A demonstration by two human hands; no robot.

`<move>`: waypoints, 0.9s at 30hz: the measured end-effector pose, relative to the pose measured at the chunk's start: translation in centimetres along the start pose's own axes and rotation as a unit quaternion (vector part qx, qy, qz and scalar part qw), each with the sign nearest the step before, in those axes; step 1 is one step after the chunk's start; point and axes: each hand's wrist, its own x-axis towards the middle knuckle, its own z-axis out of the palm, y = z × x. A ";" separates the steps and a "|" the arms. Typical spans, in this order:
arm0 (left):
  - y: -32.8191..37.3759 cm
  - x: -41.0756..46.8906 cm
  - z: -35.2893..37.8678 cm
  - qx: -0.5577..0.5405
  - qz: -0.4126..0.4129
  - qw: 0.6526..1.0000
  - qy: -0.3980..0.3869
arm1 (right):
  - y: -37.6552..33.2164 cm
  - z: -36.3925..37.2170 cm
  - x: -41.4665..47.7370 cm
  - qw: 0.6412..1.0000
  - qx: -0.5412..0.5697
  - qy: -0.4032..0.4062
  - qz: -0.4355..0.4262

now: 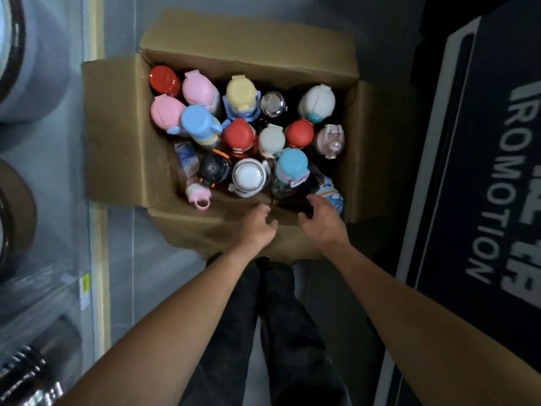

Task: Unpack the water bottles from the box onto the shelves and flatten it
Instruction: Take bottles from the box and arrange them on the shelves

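While left hand (257,227) and right hand (322,222) hover, bottles (248,175) just beyond fingers (313,198)

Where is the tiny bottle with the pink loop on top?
In the head view, the tiny pink-loop bottle sits in the near left corner of the box, next to the black-lidded bottle and the little blue-and-white carton.

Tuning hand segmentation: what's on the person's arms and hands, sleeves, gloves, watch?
Left hand and right hand are bare, no gloves, rings or watch visible. Left forearm and right forearm are uncovered to the frame edge; no sleeves in view.
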 end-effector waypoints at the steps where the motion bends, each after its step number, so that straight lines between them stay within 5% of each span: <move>1: 0.3 0.0 0.6 -0.005 -0.006 1.000 -0.019 | 0.7 0.0 -0.1 1.000 0.006 0.001 0.010; 4: 1.3 -0.1 2.5 -0.016 -0.015 0.998 -0.054 | 2.9 0.0 -0.5 0.999 0.020 0.007 0.029; 12: 2.9 1.0 4.2 -0.021 0.018 0.999 0.019 | 5.4 1.2 0.7 0.997 -0.009 0.070 0.017; 20: 5.9 4.8 5.6 -0.198 -0.025 0.970 -0.143 | 6.5 1.9 4.0 0.998 -0.011 0.055 0.010; 27: 6.7 4.3 5.8 -0.312 -0.076 0.932 -0.167 | 5.7 1.0 4.3 0.968 0.226 0.036 0.103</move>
